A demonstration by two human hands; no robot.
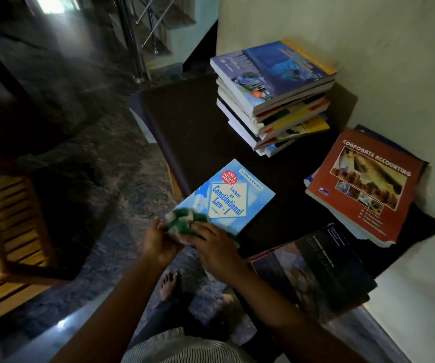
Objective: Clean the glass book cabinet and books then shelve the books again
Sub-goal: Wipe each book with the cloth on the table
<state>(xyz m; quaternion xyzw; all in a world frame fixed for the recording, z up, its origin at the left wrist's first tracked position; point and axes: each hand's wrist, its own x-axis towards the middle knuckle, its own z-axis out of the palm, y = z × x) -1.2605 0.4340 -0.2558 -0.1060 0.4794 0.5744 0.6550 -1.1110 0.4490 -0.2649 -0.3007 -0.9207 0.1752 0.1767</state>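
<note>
A dark-covered book (pixel 313 265) lies at the near right of the dark bench (pixel 211 121). Just left of it, the left hand (pixel 158 243) and right hand (pixel 216 248) each have their grip closed on a bunched green-and-white cloth (pixel 185 221), which touches the near corner of the pale blue Constitutional Law book (pixel 226 197). Farther right, a red Corporate Accounting book (pixel 363 184) tops a pile. A tall book stack (pixel 274 95) stands farthest.

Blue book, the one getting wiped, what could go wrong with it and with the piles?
The blue book seems to poke over the table edge. Rubbing it with the cloth, which the left hand and right hand hold, might push it off. The tall stack is crooked and could slide if bumped.
</note>
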